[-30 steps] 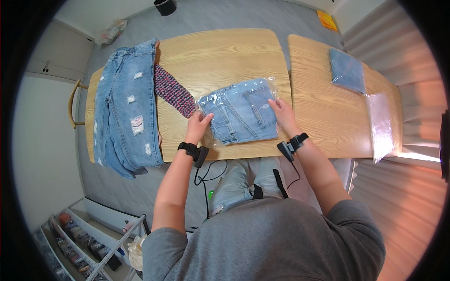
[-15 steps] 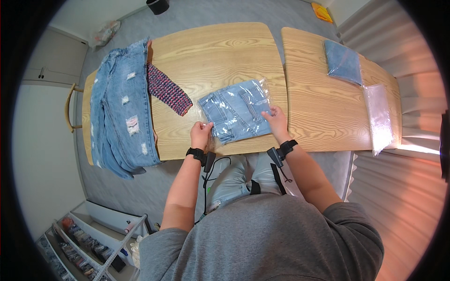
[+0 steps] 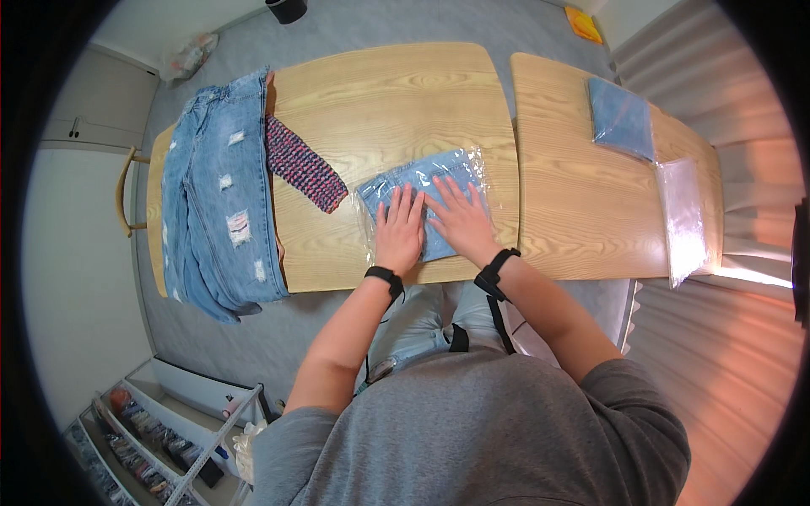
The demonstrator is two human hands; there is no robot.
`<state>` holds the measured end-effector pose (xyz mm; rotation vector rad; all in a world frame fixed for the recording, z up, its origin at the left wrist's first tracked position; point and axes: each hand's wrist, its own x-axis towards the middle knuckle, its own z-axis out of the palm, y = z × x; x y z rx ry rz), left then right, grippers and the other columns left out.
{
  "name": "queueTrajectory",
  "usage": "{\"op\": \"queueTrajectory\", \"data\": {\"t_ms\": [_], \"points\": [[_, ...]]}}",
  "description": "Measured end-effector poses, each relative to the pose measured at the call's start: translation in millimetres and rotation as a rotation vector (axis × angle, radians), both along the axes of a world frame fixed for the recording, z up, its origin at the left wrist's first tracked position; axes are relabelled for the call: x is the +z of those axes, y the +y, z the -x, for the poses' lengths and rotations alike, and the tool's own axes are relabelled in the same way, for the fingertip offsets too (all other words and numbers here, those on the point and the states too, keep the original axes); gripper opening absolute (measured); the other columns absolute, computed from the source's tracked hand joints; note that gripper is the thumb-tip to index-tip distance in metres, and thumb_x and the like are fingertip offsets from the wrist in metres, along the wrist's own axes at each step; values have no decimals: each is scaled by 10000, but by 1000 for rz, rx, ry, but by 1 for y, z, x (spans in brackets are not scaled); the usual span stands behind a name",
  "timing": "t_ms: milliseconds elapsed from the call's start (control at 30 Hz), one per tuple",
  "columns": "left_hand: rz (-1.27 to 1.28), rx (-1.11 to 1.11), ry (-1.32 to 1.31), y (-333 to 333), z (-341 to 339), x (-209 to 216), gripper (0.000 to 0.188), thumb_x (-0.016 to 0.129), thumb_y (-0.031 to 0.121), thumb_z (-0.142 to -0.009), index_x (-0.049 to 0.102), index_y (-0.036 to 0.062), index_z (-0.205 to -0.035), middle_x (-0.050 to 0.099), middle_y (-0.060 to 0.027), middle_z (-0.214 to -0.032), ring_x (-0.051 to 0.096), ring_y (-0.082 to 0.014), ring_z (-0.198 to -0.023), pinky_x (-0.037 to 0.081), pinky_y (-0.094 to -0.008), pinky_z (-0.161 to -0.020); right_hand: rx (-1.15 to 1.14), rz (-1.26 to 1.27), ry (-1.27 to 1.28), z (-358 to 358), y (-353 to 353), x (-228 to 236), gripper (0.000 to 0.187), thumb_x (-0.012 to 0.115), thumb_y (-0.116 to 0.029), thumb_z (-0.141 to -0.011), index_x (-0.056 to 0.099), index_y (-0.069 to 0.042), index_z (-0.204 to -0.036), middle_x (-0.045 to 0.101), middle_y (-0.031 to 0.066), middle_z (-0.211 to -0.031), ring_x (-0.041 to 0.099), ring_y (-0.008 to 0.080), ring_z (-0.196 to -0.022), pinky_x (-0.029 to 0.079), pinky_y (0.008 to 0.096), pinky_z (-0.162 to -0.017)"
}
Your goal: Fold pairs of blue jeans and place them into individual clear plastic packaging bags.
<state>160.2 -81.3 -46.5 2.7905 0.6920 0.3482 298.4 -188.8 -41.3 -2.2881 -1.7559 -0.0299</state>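
Observation:
Folded light-blue jeans in a clear plastic bag [image 3: 439, 245] lie near the front edge of the wooden table [image 3: 388, 84]. My left hand [image 3: 400, 229] rests flat on the bag's left half, fingers stretched away from me. Beside it, my right hand [image 3: 461, 218] lies on the bag with its fingers spread. Both hands press on top and hold nothing; they cover the middle of the packed jeans. Left of the bag is a dark, pink-flecked knitted piece [image 3: 304, 164], partly under a spread pair of ripped blue jeans [image 3: 202, 194].
On the right-hand table [image 3: 582, 219] lie another bagged folded denim piece [image 3: 621, 118] and a clear plastic bag stack [image 3: 682, 215]. A chair [image 3: 126, 194] stands at far left. A rack [image 3: 202, 455] is at lower left, a curtain [image 3: 709, 371] at right.
Both hands have left the bag's near corners and moved inward onto its top, fingers now spread flat. The bag has turned slightly.

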Motion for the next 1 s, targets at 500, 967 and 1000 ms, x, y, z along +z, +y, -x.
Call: {"op": "queueTrajectory", "data": {"t_ms": [500,967,1000], "points": [[86,36,183,18,-12,-29,664,523,272,-853,331,112,-1469,230,-145,-1556,206,-345,-1434,181,-637,-1092,25,186,45,-16,24,-26,546,493,-491,-913,432,-292,-1417,276,68,-1542,228,273,-1424,191,581,-1101],[129,9,212,22,-11,-32,675,534,282,-863,311,100,-1475,198,-153,-1564,163,-349,-1447,162,-636,-1100,47,130,132,-20,24,-26,585,553,-469,-879,443,-252,-1411,273,97,-1541,244,290,-1416,204,579,-1095],[197,-5,150,24,-9,-30,674,538,268,-862,310,91,-1472,200,-159,-1561,166,-356,-1444,162,-629,-1104,55,137,174,-22,22,-24,596,574,-452,-873,440,-240,-1414,270,102,-1542,240,294,-1418,201,571,-1101]]}}
